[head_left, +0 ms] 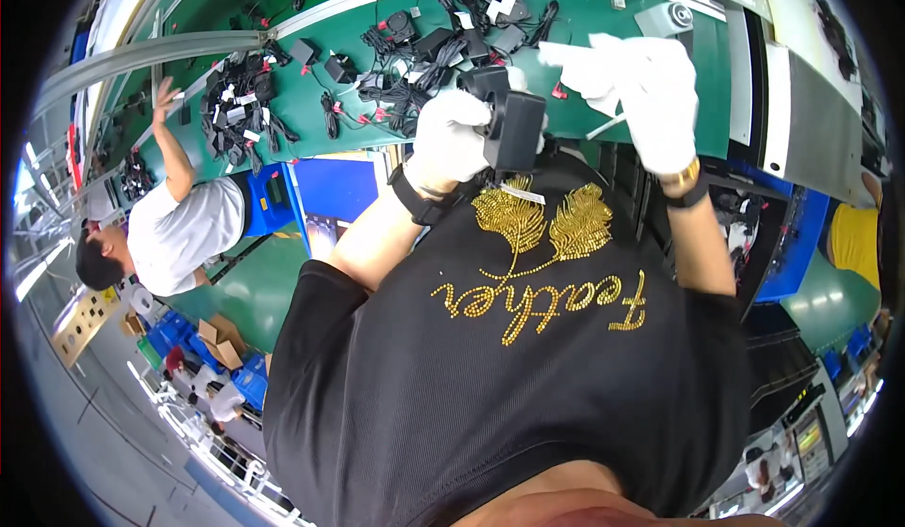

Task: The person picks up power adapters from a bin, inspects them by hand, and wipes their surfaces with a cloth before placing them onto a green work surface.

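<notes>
My left hand (452, 138), in a white glove, is closed around a boxy black power adapter (518, 133) in front of my chest. Another black block (484, 81) shows just beyond it at the same fingers; whether it is a second adapter I cannot tell. To the right, my right hand (646, 93), also gloved in white, is raised over the bench edge with its fingers bent together. A thin white stick (605, 127) juts out below these fingers, apart from the adapter. A small white label (523, 193) hangs under the adapter.
Heaps of black adapters with coiled cables (434, 51) and red tags lie on the green bench (702, 84). A metal rail (330, 10) runs across it. On the left a co-worker in a white shirt (193, 235) reaches over the bench. A round-marked pad (677, 16) lies at the far right.
</notes>
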`<state>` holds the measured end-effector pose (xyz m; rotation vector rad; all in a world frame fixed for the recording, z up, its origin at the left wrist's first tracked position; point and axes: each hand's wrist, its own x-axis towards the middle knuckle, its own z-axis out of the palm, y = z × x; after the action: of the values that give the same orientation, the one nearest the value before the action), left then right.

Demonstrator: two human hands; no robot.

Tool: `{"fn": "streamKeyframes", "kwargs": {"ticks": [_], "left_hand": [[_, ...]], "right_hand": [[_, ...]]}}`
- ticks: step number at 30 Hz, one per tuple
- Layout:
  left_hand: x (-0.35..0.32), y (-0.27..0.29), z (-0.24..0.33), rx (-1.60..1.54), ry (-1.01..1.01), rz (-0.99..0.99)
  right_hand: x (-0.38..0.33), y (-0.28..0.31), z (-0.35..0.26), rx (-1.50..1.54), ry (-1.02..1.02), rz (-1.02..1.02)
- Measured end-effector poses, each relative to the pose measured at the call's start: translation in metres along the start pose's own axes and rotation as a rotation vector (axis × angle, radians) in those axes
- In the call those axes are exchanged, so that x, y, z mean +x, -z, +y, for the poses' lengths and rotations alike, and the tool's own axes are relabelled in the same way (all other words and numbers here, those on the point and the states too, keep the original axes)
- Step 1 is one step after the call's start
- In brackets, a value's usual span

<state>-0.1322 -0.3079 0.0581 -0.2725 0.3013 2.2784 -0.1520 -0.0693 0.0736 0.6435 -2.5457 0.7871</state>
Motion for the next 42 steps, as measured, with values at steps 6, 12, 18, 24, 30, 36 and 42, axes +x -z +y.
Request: {"fn": "streamKeyframes", "kwargs": {"ticks": [6, 12, 18, 24, 30, 36, 42], "left_hand": [[-0.002, -0.006, -0.007, -0.522, 0.12, 0.158], [0.001, 0.007, -0.016, -0.242, 0.02, -0.081], [-0.001, 0.002, -0.021, -0.234, 0.063, -0.134], [-0.008, 0.003, -0.015, -0.208, 0.181, -0.005], [-0.005, -0.01, -0.024, 0.097, -0.014, -0.053], [-0.006, -0.018, -0.022, 0.179, -0.043, 0.192], [-0.006, 0.004, -0.02, -0.001, 0.05, -0.012]], "right_hand": [[-0.006, 0.017, -0.023, 0.171, -0.146, -0.162], [-0.009, 0.022, -0.028, -0.07, 0.291, 0.183], [-0.008, 0.033, -0.029, -0.064, 0.261, 0.118], [-0.012, 0.031, -0.021, -0.105, 0.158, 0.055], [-0.005, 0.031, -0.011, -0.062, 0.188, -0.175], [-0.017, 0.031, -0.013, -0.084, 0.188, -0.109], [-0.013, 0.039, -0.037, 0.002, 0.146, -0.127]]}}
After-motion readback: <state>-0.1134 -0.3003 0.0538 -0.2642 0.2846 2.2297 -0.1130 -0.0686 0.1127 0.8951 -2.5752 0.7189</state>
